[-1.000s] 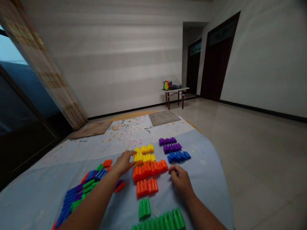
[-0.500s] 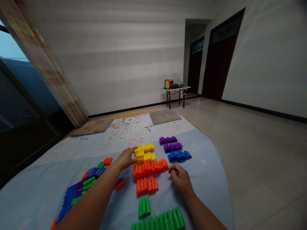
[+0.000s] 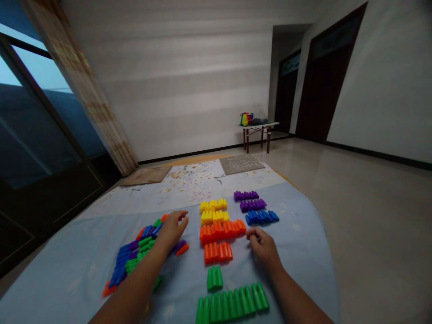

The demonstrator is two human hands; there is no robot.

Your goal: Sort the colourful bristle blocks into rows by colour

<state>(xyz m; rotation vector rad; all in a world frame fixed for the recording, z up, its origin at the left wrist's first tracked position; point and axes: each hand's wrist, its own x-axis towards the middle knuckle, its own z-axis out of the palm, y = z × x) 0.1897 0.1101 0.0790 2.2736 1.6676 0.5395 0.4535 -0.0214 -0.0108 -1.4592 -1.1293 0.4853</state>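
No words, numbers or signs are showing clearly enough to read. The blocks (image 3: 222, 231) and the cloth (image 3: 297, 243) are showing no letters that anyone can make out. The gray mat (image 3: 241, 164) is looking too blurry for reading, and the colorful thing (image 3: 246, 119) far away is looking too small.

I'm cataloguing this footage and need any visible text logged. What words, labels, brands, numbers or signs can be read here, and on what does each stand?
None can be read.
Plastic pieces: no lettering visible at this size.
Multicoloured item on the far small table: too small to tell whether it bears print.
Grey mat: faint pattern, too blurred to tell whether it includes characters.
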